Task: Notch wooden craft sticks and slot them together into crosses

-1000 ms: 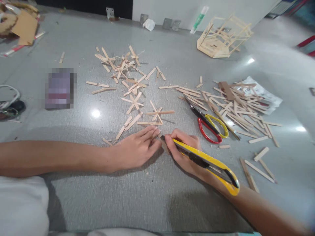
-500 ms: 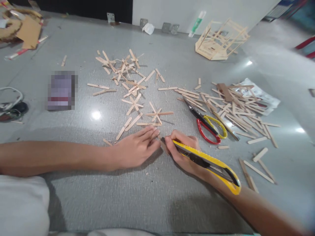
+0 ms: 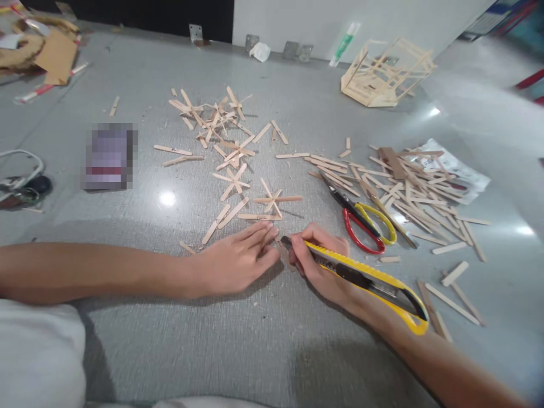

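My right hand (image 3: 321,255) is closed around a yellow and black box cutter (image 3: 365,277), whose tip points left toward a small wooden stick (image 3: 284,252). Fingers pressed down, my left hand (image 3: 240,258) is closed at the left end of that stick, which it partly covers. Just beyond the fingertips lie a flat notched stick (image 3: 259,217) and a star of crossed sticks (image 3: 274,199). Another star (image 3: 233,180) sits farther left.
Scissors (image 3: 365,226) with red and yellow handles lie right of my hands, beside a heap of sticks (image 3: 412,187). A stick frame (image 3: 382,79) stands at the back right. A blurred purple object (image 3: 109,157) lies left, crossed sticks (image 3: 212,122) at the back.
The box cutter's handle has swung slightly to the right, and its tip sits a little farther right. The view has shifted slightly; my left hand stays on the stick.
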`<state>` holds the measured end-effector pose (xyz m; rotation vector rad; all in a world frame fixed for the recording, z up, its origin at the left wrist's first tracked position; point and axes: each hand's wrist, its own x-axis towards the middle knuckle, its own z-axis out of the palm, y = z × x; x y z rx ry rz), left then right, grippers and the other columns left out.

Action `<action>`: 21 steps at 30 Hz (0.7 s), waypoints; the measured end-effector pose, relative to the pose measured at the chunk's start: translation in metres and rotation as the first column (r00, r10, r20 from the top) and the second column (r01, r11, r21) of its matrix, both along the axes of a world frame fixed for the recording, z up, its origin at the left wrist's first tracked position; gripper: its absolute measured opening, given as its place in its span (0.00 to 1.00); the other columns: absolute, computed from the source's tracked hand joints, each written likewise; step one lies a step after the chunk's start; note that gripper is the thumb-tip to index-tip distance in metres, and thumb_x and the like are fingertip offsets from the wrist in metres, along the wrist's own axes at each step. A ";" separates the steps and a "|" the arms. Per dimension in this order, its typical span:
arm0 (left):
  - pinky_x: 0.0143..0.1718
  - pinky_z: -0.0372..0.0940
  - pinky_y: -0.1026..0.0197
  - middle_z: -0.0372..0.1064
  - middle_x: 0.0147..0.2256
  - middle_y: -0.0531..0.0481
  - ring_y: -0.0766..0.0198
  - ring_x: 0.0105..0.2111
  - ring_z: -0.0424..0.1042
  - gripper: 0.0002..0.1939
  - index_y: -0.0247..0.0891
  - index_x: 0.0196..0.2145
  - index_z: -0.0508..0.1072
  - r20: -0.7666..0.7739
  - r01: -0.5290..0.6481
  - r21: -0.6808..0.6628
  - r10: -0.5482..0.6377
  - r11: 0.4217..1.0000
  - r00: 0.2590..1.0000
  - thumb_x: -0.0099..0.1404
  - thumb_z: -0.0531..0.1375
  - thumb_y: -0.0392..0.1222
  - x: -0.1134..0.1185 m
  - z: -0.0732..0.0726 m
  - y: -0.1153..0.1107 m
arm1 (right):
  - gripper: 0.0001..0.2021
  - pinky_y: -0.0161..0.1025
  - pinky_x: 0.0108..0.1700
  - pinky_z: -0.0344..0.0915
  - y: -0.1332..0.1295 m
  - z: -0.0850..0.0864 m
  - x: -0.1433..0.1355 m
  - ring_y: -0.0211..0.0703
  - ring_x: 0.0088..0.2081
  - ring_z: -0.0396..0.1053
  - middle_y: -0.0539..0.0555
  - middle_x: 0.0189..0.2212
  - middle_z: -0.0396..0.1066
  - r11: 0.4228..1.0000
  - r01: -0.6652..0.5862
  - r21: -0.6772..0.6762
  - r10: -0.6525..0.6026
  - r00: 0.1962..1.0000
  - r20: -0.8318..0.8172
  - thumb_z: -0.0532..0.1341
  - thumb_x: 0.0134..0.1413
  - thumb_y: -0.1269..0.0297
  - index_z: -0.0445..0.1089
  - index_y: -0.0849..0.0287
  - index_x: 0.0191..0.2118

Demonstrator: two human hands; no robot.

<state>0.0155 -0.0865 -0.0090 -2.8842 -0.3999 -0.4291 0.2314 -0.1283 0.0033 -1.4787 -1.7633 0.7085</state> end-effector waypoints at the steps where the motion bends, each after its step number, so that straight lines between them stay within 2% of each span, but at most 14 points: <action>1: 0.67 0.63 0.51 0.73 0.56 0.25 0.48 0.59 0.74 0.11 0.27 0.43 0.72 -0.009 -0.003 0.001 0.003 1.000 1.000 0.73 0.50 0.30 0.000 0.001 0.000 | 0.19 0.33 0.24 0.59 0.000 0.000 0.000 0.32 0.16 0.62 0.43 0.15 0.66 1.000 -0.002 -0.006 0.002 1.000 0.000 0.58 0.70 0.59 0.61 0.54 0.25; 15: 0.68 0.61 0.49 0.71 0.57 0.21 0.46 0.60 0.72 0.08 0.25 0.44 0.71 0.033 0.011 -0.068 -0.009 0.998 0.999 0.71 0.53 0.29 -0.001 0.000 -0.001 | 0.16 0.33 0.23 0.58 -0.003 -0.003 0.000 0.33 0.17 0.61 0.44 0.16 0.65 0.999 -0.027 -0.036 0.026 0.999 -0.027 0.59 0.69 0.60 0.62 0.55 0.27; 21: 0.67 0.62 0.49 0.73 0.56 0.25 0.48 0.59 0.74 0.11 0.27 0.45 0.72 -0.007 0.003 -0.006 -0.003 1.000 1.000 0.72 0.51 0.30 0.001 0.002 -0.001 | 0.17 0.34 0.24 0.56 -0.001 -0.001 -0.004 0.33 0.18 0.57 0.44 0.17 0.60 0.996 -0.038 0.082 0.031 0.996 0.089 0.58 0.68 0.63 0.60 0.55 0.25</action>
